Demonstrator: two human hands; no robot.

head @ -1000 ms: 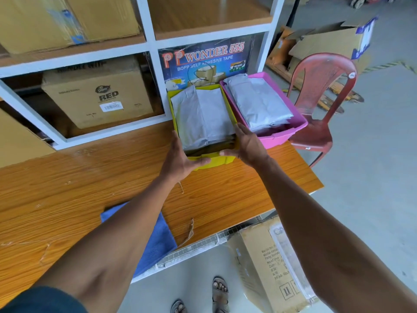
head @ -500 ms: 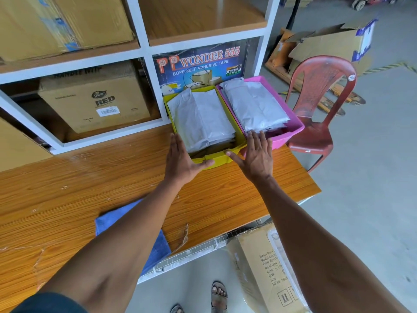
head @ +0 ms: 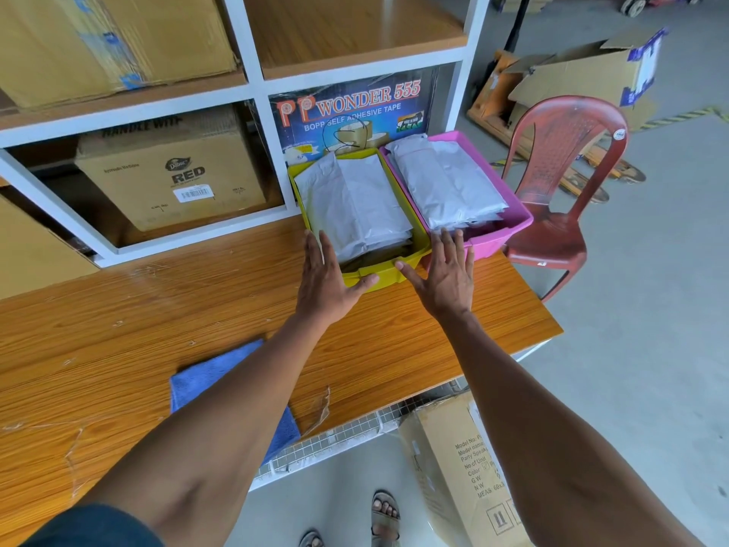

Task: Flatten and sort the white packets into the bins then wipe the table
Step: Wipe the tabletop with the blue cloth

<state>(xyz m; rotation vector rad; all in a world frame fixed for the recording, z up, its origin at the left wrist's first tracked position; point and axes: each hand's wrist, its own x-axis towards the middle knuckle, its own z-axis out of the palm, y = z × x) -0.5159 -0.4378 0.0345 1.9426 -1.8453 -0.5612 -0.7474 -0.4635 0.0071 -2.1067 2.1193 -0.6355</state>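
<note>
Both hands flat and released at the near ends of two bins on a wooden table (head: pixel 493 309): left hand (head: pixel 327 282) with straight fingers against the front left corner of the yellow bin (head: pixel 388 276), thumb on its front wall; right hand (head: pixel 445 276) with fingers spread, tips at the near rim of the pink bin (head: pixel 513 230), thumb towards the yellow one. Nothing gripped by either. White packets (head: pixel 355 203) stacked flat in the yellow bin, a second stack (head: pixel 445 183) in the pink, none visible on the tabletop.

Sorting apparently done; squaring the bins side by side against the shelf looks like the step in hand. Best done with even pressure from both palms, low on the walls (light plastic, likely to skid or tip if shoved at the rim), then on to the blue cloth (head: pixel 205 380) for wiping.

Cloth partly hidden under the left forearm. Lower packets and bin floors out of sight. Actual contact of the right fingertips with the pink rim hard to confirm. Left end of table cut off.
</note>
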